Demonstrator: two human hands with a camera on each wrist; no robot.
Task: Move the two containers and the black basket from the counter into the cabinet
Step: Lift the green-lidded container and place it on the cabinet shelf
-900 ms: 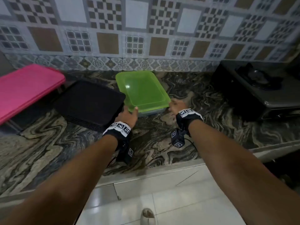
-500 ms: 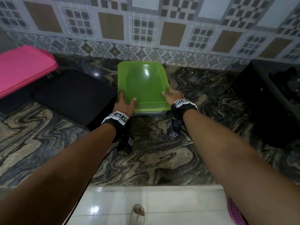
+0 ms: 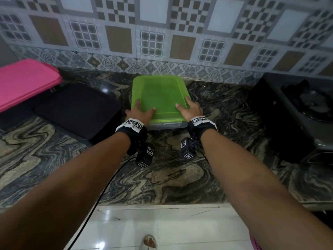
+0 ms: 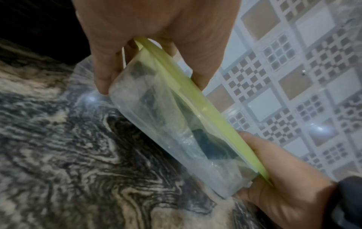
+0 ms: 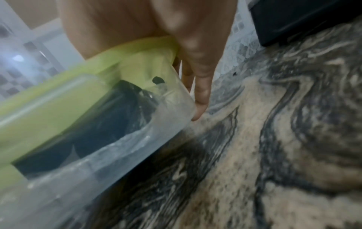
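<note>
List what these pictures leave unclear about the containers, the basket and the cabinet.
- Cabinet: in no view.
- Pink-lidded container: head view, cut off by the left edge.
- Black basket: head view, too dark to show any contents.
- Green-lidded container: its dark contents, wrist views, blurred behind the cloudy wall.
- Right hand: its fingers, head view, hidden below the lid.

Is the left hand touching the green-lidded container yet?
Touching. The left wrist view shows the left hand with its thumb over the lid and fingers down the clear wall of the green-lidded container. The head view agrees.
</note>
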